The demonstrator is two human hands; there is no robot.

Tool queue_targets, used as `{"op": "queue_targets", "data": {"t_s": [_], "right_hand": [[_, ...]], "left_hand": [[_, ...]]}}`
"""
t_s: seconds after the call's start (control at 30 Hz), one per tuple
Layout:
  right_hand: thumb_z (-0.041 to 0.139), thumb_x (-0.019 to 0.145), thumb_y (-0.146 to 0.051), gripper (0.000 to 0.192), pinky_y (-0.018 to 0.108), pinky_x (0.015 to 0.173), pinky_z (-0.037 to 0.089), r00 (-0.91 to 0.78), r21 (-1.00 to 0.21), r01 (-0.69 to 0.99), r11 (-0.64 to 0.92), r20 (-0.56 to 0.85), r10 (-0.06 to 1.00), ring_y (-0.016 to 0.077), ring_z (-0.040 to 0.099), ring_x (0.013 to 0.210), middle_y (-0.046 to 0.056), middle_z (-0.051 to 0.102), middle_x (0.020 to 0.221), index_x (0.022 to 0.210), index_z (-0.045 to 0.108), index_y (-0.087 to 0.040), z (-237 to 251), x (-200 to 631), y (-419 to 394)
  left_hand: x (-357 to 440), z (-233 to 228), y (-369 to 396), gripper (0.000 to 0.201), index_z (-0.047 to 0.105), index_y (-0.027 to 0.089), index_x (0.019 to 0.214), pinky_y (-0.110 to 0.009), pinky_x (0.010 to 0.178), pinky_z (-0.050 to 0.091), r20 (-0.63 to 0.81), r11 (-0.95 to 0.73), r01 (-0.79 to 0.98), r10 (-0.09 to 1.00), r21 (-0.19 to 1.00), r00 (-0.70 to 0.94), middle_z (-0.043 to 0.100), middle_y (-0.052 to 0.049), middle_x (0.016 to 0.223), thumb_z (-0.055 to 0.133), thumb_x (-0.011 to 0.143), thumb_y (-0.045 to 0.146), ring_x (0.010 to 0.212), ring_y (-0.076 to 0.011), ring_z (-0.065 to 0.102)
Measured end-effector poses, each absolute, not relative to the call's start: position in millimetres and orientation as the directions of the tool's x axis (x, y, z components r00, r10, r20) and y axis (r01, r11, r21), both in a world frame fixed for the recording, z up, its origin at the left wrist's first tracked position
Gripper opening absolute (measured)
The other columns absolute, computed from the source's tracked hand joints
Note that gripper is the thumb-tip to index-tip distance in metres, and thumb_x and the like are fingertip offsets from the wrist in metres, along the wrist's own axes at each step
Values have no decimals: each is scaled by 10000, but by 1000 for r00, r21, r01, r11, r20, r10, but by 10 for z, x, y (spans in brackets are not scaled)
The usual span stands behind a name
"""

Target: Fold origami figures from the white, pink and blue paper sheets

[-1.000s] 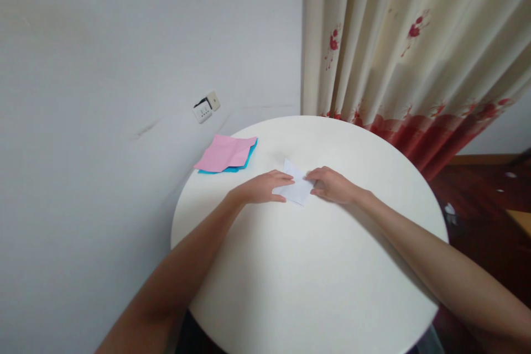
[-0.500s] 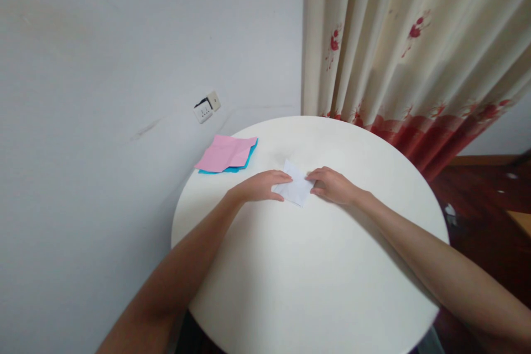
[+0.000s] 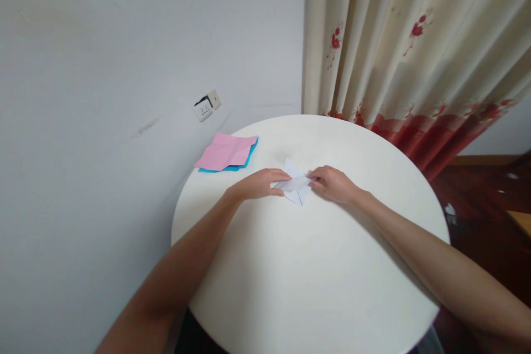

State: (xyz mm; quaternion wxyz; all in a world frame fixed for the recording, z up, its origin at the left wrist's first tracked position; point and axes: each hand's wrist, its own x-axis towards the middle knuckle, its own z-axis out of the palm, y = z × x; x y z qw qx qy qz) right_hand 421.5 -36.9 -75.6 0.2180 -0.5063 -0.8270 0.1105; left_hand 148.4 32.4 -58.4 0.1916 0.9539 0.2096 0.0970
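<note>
A small folded sheet of white paper (image 3: 296, 187) lies on the round white table (image 3: 307, 265), a little beyond its middle. The left hand (image 3: 260, 183) pinches one flap at the sheet's left edge, its grip narrow on the paper. The right hand (image 3: 335, 183) presses fingertips on the right corner, its grip likewise on the paper. A pink paper sheet (image 3: 225, 151) rests on a blue paper sheet (image 3: 250, 154) near the table's far left rim, well apart.
</note>
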Motion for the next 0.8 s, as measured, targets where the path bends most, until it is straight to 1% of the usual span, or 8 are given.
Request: {"op": "queue_targets", "data": {"t_s": [0.1, 0.2, 0.3, 0.37, 0.43, 0.47, 0.6, 0.8], "right_hand": [[546, 926, -308, 224, 252, 718, 428, -369, -414, 798, 438, 239, 898, 181, 628, 846, 53, 731, 950, 1038, 719, -218, -747, 4199, -377], [522, 939, -331, 238, 247, 676, 405, -334, -424, 809, 408, 240, 912, 166, 625, 799, 40, 733, 952, 1016, 723, -229, -753, 4182, -373], [495, 949, -343, 259, 249, 660, 385, -297, -436, 821, 370, 227, 927, 163, 626, 785, 36, 736, 948, 984, 726, -232, -757, 4161, -369], [479, 955, -347, 276, 250, 655, 374, -278, -443, 826, 348, 216, 936, 165, 627, 786, 41, 737, 942, 968, 727, -228, -754, 4146, -373], [461, 962, -353, 297, 250, 651, 363, -266, -441, 832, 336, 215, 940, 165, 624, 782, 46, 737, 930, 941, 726, -222, -748, 4130, -384], [453, 965, -357, 308, 250, 648, 357, -259, -435, 837, 331, 217, 941, 164, 622, 776, 47, 736, 919, 924, 725, -220, -745, 4121, -390], [431, 973, -389, 349, 257, 627, 329, -211, -384, 877, 290, 234, 949, 166, 607, 735, 48, 729, 847, 850, 710, -218, -740, 4079, -419], [457, 951, -471, 395, 281, 587, 308, -97, -291, 941, 175, 263, 960, 190, 609, 678, 70, 719, 768, 771, 694, -211, -733, 4007, -453]], "left_hand": [[1483, -560, 310, 454, 608, 212, 1277, -338, 998, 415, 106, -827, 357, 440, 434, 892, 634, -102, 1268, 668, 854, 364, 1157, -229, 584], [1494, -531, 296, 378, 635, 197, 1231, -305, 924, 437, 101, -808, 389, 477, 442, 873, 656, -99, 1210, 621, 886, 352, 1080, -212, 609], [1520, -504, 283, 279, 686, 184, 1103, -279, 829, 439, 124, -804, 410, 503, 431, 856, 688, -81, 1054, 518, 944, 339, 947, -187, 625], [1545, -495, 274, 312, 705, 170, 914, -270, 753, 424, 147, -808, 434, 523, 398, 840, 674, -62, 903, 450, 971, 340, 832, -170, 610], [1571, -498, 265, 391, 656, 160, 735, -266, 691, 399, 172, -801, 472, 557, 369, 812, 629, -45, 797, 415, 981, 346, 742, -154, 576], [1586, -504, 260, 411, 624, 158, 683, -264, 671, 388, 184, -791, 490, 578, 367, 795, 611, -39, 773, 413, 980, 347, 713, -146, 561], [1650, -558, 231, 415, 563, 162, 612, -257, 633, 361, 201, -742, 538, 644, 399, 739, 577, -22, 735, 440, 963, 345, 662, -128, 530], [1738, -629, 179, 447, 534, 173, 566, -265, 626, 340, 269, -715, 598, 694, 362, 668, 521, -8, 654, 446, 954, 376, 630, -130, 497]]}}
